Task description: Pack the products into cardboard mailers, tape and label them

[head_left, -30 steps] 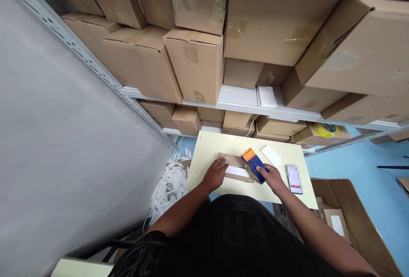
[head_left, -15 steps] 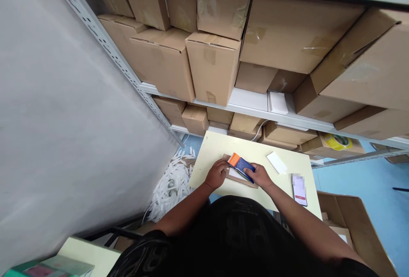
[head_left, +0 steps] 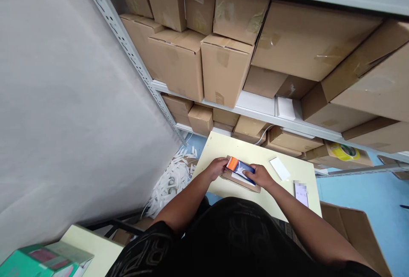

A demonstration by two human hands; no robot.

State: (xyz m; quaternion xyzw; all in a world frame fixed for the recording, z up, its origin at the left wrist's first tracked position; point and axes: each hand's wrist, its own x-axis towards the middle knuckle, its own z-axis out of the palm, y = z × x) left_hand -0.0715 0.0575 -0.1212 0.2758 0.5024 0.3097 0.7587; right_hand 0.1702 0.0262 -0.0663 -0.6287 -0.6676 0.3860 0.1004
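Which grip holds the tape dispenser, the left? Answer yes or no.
No: the right grip holds the tape dispenser, while the left grip is at the left end of the cardboard box.

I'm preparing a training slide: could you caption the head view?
Right hand holding a blue-and-orange tape dispenser over a small cardboard box, left hand at its left end.

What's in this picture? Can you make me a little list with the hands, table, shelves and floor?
Left grip: at the left end of a small cardboard box
Right grip: holding a blue-and-orange tape dispenser over that box
Table: pale yellow, with a phone and flat white rectangle toward the right
Shelves: many cardboard boxes, a yellow tape roll
Floor: blue
Left of table: heap of white strips
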